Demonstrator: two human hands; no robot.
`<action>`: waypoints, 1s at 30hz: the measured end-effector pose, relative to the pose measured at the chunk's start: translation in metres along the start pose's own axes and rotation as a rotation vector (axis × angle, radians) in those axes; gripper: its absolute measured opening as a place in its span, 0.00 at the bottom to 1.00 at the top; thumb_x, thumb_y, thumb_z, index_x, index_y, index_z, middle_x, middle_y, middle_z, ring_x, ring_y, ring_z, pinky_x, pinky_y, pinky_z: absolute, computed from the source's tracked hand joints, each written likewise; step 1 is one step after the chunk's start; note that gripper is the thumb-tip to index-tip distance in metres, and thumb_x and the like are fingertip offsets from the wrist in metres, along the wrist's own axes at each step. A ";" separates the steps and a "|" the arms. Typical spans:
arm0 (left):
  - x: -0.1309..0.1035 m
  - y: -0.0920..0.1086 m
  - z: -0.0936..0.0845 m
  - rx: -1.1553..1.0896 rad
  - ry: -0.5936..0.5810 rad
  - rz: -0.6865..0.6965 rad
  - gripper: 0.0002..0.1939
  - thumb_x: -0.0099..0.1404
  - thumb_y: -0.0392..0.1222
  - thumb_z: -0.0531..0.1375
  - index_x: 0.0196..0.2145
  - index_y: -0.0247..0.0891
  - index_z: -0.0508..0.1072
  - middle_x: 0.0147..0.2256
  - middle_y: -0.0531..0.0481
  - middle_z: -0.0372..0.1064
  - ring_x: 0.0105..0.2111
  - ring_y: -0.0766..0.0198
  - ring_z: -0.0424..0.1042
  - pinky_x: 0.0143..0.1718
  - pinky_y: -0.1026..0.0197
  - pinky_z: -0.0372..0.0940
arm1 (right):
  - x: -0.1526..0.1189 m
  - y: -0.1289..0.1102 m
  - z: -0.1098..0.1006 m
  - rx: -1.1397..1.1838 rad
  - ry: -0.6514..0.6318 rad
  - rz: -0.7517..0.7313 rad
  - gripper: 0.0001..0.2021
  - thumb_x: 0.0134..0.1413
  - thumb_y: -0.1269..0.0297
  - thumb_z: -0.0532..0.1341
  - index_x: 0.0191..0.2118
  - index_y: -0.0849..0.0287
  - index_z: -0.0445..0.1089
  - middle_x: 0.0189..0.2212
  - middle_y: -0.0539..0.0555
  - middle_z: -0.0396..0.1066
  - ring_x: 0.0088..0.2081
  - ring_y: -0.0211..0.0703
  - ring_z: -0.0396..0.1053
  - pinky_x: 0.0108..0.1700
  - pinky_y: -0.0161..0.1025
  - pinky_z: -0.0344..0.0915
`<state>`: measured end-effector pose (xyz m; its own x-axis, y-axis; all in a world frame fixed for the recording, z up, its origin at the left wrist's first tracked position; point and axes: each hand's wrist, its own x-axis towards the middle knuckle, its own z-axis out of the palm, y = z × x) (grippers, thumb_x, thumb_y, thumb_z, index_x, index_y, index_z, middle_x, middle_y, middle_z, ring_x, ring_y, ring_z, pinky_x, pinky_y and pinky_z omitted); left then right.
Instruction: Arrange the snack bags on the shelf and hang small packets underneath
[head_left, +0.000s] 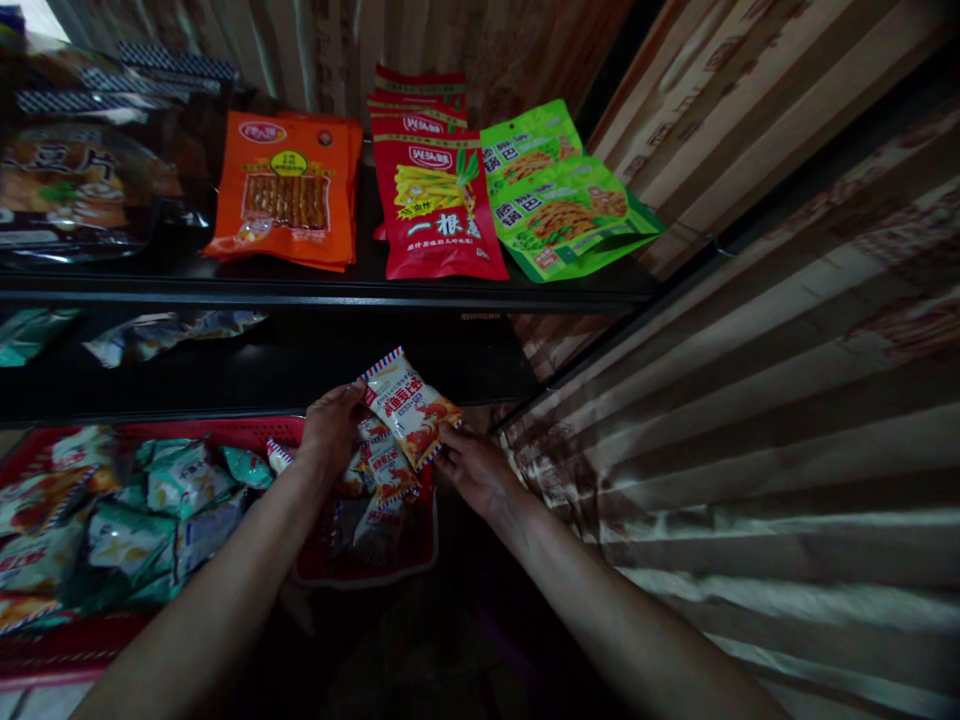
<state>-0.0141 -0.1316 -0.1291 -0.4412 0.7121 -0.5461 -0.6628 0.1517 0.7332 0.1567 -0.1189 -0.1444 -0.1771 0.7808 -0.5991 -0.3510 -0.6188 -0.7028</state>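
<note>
A: Containers first?
B: Red basket (82, 640), lower left, heaped with teal packets (131, 545) and orange-and-white packets (37, 555). Red mesh section (367, 578) to its right, more small packets inside; the left forearm crosses between, so cannot tell if it is one basket or two.
A: The packet in hand?
B: Snack packet (412, 408), white and orange, raised above the right-hand section, in front of the lower shelf (450, 370).
A: Orientation?
B: Printed face up toward the viewer. Long axis slanted, upper left to lower right; striped end at upper left, orange end at lower right.
A: Fingers?
B: Left hand (334, 425) pinched on the packet's left edge, near the striped end. Right hand (480, 475) closed on the lower right corner. Right thumb-to-finger contact partly hidden.
</note>
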 end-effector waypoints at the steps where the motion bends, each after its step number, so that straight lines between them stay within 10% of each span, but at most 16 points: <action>1: 0.002 -0.001 0.002 0.002 0.005 0.003 0.07 0.56 0.32 0.62 0.22 0.35 0.69 0.21 0.53 0.68 0.20 0.71 0.66 0.26 0.68 0.62 | 0.000 0.000 0.000 0.016 0.013 0.023 0.11 0.34 0.69 0.72 0.25 0.59 0.69 0.23 0.46 0.72 0.26 0.32 0.69 0.28 0.29 0.66; 30: 0.065 -0.078 0.065 -0.117 -0.113 -0.209 0.03 0.55 0.32 0.62 0.27 0.34 0.70 0.21 0.51 0.69 0.19 0.67 0.67 0.24 0.62 0.65 | 0.074 0.012 -0.066 -0.128 0.118 0.050 0.10 0.38 0.69 0.70 0.30 0.57 0.70 0.31 0.49 0.77 0.33 0.35 0.74 0.40 0.33 0.72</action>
<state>0.0487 -0.0530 -0.1957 -0.2206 0.7468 -0.6274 -0.8007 0.2286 0.5537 0.2000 -0.0743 -0.2223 -0.0794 0.7383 -0.6698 -0.2237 -0.6680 -0.7097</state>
